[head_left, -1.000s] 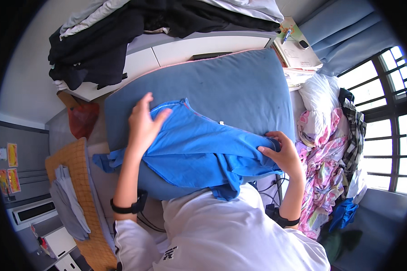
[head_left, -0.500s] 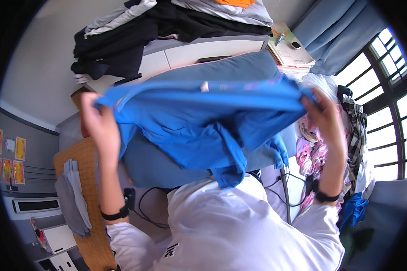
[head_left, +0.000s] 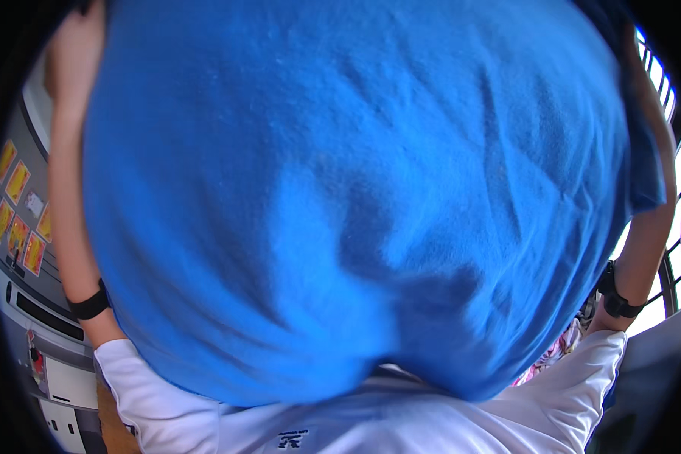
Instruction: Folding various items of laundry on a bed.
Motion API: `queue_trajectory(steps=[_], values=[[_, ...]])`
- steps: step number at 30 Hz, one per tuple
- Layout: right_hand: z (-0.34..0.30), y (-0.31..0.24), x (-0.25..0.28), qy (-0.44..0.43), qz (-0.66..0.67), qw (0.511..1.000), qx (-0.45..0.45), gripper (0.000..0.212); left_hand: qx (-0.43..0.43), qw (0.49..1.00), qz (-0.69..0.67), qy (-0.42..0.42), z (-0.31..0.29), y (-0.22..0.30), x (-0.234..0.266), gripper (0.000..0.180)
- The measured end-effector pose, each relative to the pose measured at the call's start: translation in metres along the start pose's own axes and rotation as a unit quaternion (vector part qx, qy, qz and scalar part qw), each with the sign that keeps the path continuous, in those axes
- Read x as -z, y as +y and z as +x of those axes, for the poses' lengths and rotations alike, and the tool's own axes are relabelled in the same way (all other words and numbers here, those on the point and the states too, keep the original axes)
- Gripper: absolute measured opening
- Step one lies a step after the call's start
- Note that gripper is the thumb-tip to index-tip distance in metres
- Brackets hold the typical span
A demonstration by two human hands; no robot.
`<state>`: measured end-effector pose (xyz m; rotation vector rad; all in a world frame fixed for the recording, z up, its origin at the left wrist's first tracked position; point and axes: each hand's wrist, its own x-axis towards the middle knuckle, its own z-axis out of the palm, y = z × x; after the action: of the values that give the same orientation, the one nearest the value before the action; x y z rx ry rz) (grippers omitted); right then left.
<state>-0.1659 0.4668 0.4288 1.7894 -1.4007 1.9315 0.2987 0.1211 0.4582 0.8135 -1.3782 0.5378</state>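
Note:
A large blue cloth garment is held up close in front of me and fills most of the view. Its kind is hard to tell from this near; a hemmed flap hangs by my right arm. My left hand, cut off at the upper left rim, is at the garment's top edge, and its fingertips are out of sight. Along the right rim my right forearm reaches up, its hand hidden by the fabric and the dark rim. Between both raised arms the cloth is spread wide, its lower part bulging towards my chest.
Pink patterned cloth shows below the garment on the right, near a barred window. Yellow-and-red cards are on the grey surface at left, above white drawers. The garment covers the rest.
Both arms have risen, bringing the blue garment up and closer to me. It now hides the bed-like blue surface, the clothes pile and the shelf seen before.

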Motion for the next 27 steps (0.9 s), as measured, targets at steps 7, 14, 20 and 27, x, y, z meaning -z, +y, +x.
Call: queue_trajectory(steps=[7,14,20,27], values=[[-0.038,0.083,-0.079,-0.169,-0.379,0.899,-0.139,0.073,0.011,0.979,0.085,-0.185,-0.152,-0.014,-0.088,0.025],[-0.135,0.295,-0.104,-0.157,-0.545,0.816,-0.116,0.058,-0.025,0.923,-0.022,-0.383,-0.373,-0.003,-0.195,0.037],[-0.290,0.234,-0.089,-0.022,-0.350,0.883,-0.312,0.016,0.161,0.882,-0.114,-0.427,-0.384,-0.011,-0.026,0.019],[-0.367,0.234,-0.069,0.010,-0.273,0.785,-0.555,0.047,0.309,0.759,0.081,-0.567,-0.445,-0.001,0.010,0.035]])
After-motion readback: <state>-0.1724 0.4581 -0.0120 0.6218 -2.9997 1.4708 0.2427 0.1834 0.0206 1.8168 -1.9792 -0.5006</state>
